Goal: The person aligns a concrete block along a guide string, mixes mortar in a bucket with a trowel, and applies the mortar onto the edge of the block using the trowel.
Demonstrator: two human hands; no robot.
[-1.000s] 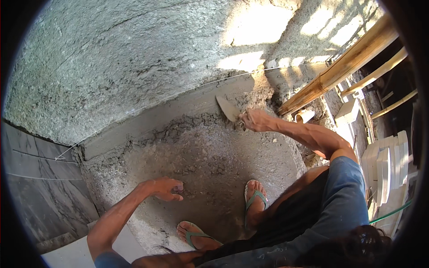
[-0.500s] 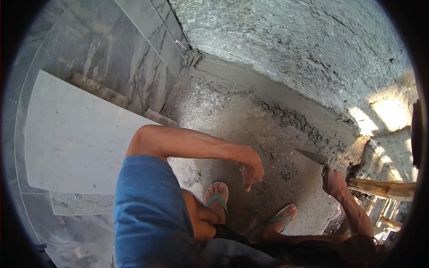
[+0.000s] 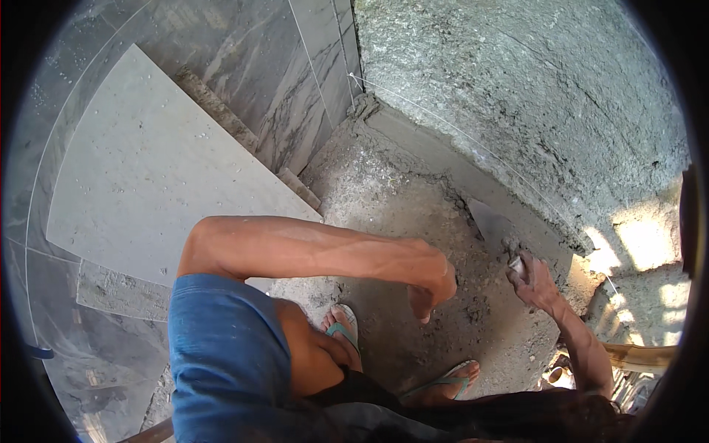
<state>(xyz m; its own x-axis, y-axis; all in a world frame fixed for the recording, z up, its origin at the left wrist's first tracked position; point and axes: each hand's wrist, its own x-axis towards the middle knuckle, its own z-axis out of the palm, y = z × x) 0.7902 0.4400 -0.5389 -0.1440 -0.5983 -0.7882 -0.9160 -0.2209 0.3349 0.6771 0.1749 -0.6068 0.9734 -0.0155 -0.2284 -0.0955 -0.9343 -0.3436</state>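
My right hand (image 3: 533, 282) is closed round the handle of a pointed trowel (image 3: 489, 221). The trowel's grey blade lies at the edge of a smoothed strip of wet mortar (image 3: 413, 142) running along the foot of the rough wall. Loose crumbs of mortar (image 3: 511, 242) sit around the blade. Over the rough floor (image 3: 369, 192), my left hand (image 3: 434, 289) hangs with its fingers drooping loosely and nothing visible in them. Part of those fingers is hidden behind the back of the hand.
A thin string (image 3: 473, 140) stretches along the rough plastered wall (image 3: 502, 81). Grey veined tiles (image 3: 258, 59) stand at the left, beside a large pale slab (image 3: 162, 162). A bamboo pole (image 3: 642, 357) lies at the right. My sandalled feet (image 3: 341, 328) are below.
My right hand has carried the trowel up and left onto the mortar strip's edge. My left hand has shifted slightly right, and the view has turned.
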